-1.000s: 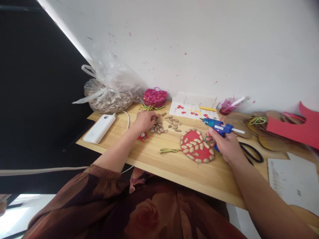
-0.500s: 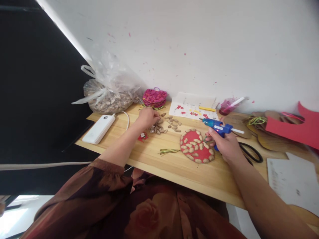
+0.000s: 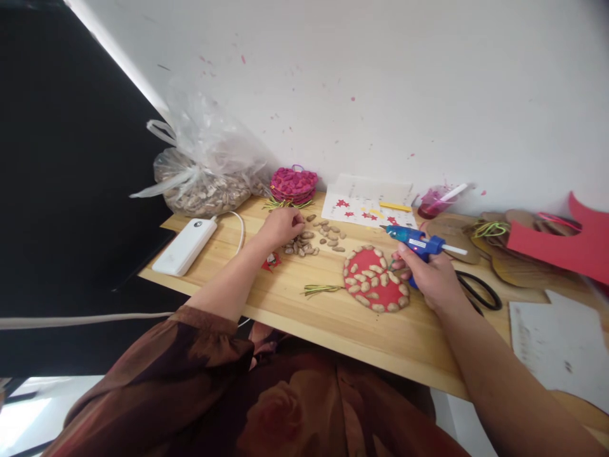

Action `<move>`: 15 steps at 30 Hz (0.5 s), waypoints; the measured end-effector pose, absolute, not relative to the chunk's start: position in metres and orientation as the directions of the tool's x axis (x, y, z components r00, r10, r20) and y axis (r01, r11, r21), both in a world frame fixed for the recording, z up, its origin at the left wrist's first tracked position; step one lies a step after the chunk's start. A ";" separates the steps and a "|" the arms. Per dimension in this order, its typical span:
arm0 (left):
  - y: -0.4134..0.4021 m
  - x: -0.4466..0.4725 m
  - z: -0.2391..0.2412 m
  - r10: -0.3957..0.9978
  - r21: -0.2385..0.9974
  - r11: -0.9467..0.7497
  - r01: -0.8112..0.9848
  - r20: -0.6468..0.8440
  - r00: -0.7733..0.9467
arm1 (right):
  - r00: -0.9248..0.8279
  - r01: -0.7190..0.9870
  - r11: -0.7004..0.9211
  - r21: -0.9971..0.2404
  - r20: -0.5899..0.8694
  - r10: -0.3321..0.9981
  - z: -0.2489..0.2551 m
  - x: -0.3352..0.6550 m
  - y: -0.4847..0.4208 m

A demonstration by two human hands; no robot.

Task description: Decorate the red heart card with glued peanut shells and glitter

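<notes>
My right hand (image 3: pixel 434 279) grips a blue glue gun (image 3: pixel 419 242), its nozzle pointing left above the far edge of a red disc (image 3: pixel 375 279) partly covered with pale shells. My left hand (image 3: pixel 280 227) rests on the wooden table (image 3: pixel 333 317) over a small heap of loose shells (image 3: pixel 304 245), fingers curled down onto them. Whether a shell is pinched between the fingers is hidden. A thin green and yellow strip bundle (image 3: pixel 321 289) lies just left of the disc.
A clear plastic bag of shells (image 3: pixel 204 184) stands at the back left beside a white power bank (image 3: pixel 184 246). A pink woven piece (image 3: pixel 294 184), star-printed paper (image 3: pixel 368 206), a pink cup (image 3: pixel 435 202), black scissors (image 3: pixel 480 291), cardboard shapes (image 3: pixel 514 266) and red card (image 3: pixel 556 247) lie around.
My left hand has shifted slightly back and right over the shell heap. The right hand with the glue gun has stayed in place.
</notes>
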State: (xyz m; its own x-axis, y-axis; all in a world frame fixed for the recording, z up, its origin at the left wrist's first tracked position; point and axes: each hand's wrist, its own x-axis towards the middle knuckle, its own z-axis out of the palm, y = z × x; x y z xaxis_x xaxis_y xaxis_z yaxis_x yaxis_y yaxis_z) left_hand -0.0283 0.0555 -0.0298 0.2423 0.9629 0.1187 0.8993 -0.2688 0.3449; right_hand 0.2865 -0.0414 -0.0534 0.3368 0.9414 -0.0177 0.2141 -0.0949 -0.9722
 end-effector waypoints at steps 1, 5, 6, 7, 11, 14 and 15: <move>0.054 -0.029 -0.030 0.962 0.355 -0.272 0.895 0.118 0.246 | 0.336 0.220 -0.095 -0.971 -0.016 0.942 -0.053 0.286 -0.042; 0.054 -0.033 -0.032 0.959 0.376 -0.282 0.882 0.107 0.261 | 0.331 0.237 -0.091 -0.967 -0.007 0.943 -0.052 0.285 -0.042; 0.055 -0.034 -0.033 0.959 0.379 -0.283 0.881 0.107 0.262 | 0.331 0.236 -0.092 -0.967 -0.009 0.944 -0.052 0.285 -0.042; 0.056 -0.034 -0.034 0.959 0.381 -0.285 0.880 0.107 0.264 | 0.331 0.234 -0.094 -0.968 -0.011 0.944 -0.052 0.285 -0.042; 0.060 -0.037 -0.038 0.958 0.388 -0.288 0.876 0.117 0.263 | 0.331 0.230 -0.087 -0.969 -0.007 0.944 -0.054 0.286 -0.041; 0.061 -0.038 -0.040 0.961 0.384 -0.276 0.881 0.122 0.248 | 0.332 0.220 -0.079 -0.972 -0.001 0.943 -0.054 0.286 -0.041; 0.060 -0.037 -0.040 0.962 0.378 -0.272 0.885 0.122 0.244 | 0.333 0.217 -0.078 -0.973 -0.001 0.943 -0.054 0.286 -0.041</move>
